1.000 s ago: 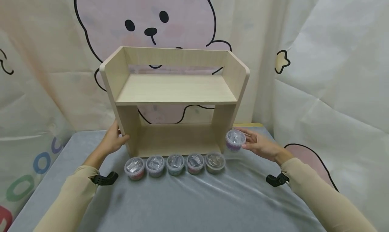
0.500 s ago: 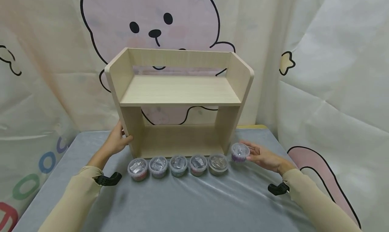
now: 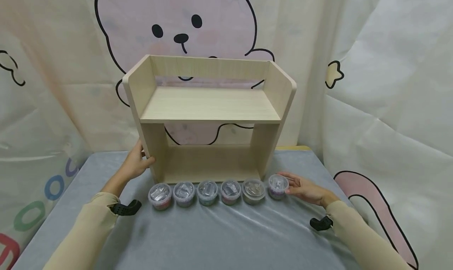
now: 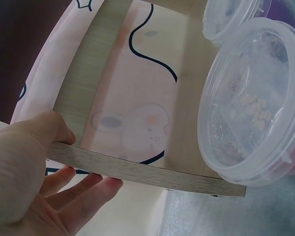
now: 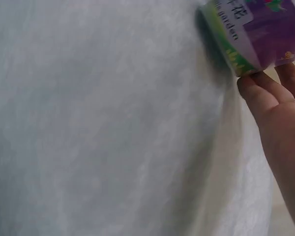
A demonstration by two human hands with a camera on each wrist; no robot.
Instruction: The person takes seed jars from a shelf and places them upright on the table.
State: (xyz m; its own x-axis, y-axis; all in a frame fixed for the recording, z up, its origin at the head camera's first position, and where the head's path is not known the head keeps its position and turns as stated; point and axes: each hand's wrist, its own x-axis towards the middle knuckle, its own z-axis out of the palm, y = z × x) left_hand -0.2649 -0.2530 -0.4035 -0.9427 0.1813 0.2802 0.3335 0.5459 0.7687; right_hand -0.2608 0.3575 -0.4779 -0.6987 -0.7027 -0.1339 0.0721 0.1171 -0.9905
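Observation:
In the head view, my left hand (image 3: 132, 164) grips the left side panel of a pale wooden two-tier shelf (image 3: 212, 105); the left wrist view shows the thumb (image 4: 54, 129) on one face of the panel and fingers (image 4: 88, 194) on the other. At the right end of a row, my right hand (image 3: 308, 189) holds a round plastic tub (image 3: 278, 185) with a clear lid. A purple label (image 5: 275, 32) wraps this tub's side in the right wrist view. Several similar clear-lidded tubs (image 3: 230, 192) line the shelf's front edge; one lid (image 4: 255, 103) looms close in the left wrist view.
A grey-blue cloth (image 3: 212, 238) covers the table, creased near the right hand. Behind the shelf hangs a pale curtain (image 3: 290, 34) with a large cartoon bear, and more curtain closes off both sides. A yellow strip (image 3: 293, 147) shows at the table's back edge.
My right hand has lowered the purple-labelled tub from beside the shelf's right panel, nearer to me, to the end of the row. The left hand keeps its grip.

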